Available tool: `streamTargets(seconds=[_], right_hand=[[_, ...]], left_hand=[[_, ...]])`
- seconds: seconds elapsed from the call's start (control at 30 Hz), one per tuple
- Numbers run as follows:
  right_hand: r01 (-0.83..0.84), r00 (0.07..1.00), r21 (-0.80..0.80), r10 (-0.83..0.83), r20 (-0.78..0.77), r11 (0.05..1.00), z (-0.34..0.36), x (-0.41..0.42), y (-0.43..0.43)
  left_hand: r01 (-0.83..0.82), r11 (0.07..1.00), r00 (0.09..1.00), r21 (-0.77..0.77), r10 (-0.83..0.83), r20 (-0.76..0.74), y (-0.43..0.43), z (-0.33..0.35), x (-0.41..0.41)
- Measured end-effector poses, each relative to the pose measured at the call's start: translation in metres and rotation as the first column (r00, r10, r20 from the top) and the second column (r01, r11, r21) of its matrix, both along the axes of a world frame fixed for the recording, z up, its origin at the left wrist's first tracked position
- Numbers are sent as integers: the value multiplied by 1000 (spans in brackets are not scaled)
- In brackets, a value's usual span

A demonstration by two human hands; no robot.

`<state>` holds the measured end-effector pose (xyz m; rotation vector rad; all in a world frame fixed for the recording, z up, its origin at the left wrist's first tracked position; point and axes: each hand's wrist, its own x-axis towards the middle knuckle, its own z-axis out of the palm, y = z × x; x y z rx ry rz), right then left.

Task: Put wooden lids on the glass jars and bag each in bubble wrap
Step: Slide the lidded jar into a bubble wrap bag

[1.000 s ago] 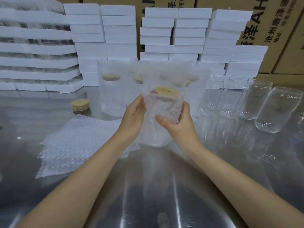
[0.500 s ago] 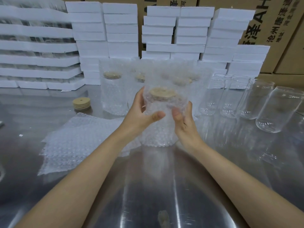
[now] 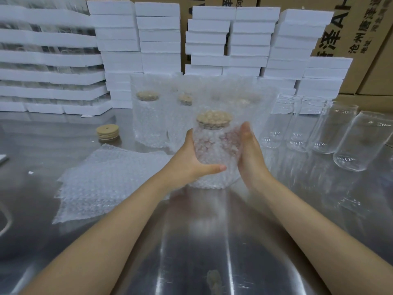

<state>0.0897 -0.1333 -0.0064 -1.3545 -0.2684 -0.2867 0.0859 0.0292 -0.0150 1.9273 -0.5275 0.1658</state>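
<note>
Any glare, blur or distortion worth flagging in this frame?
Head view: bright streaks of glare run down the steel table; wide-angle bending tilts the foam stacks at the edges; the bubble-wrapped jar is reasonably sharp, while the bare jars at right look soft.

1 head-worn view — looking forward and down, close over the steel table (image 3: 191, 241).
</note>
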Motion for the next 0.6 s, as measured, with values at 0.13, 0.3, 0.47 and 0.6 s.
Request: streamTargets(seconds=[0.13,0.3,0.47,0.6], right_hand=[[41,994,15,-39,-98,999,-5,6,-4],[53,988,-149,-74,-134,987,-17,9,-4],[-14,997,-469,-23,-75,883,-26,7,1],[-71,978,-834,204,50,547,-31,-10,17]], left_hand=[[-83,992,995,-96,87,44,3,1,2],[-176,873,961,-456,252,113,21,19,9],[-305,573,860,-761,509,39,49,34,18],[-497,438,680,-749,733,-23,68,30,21]])
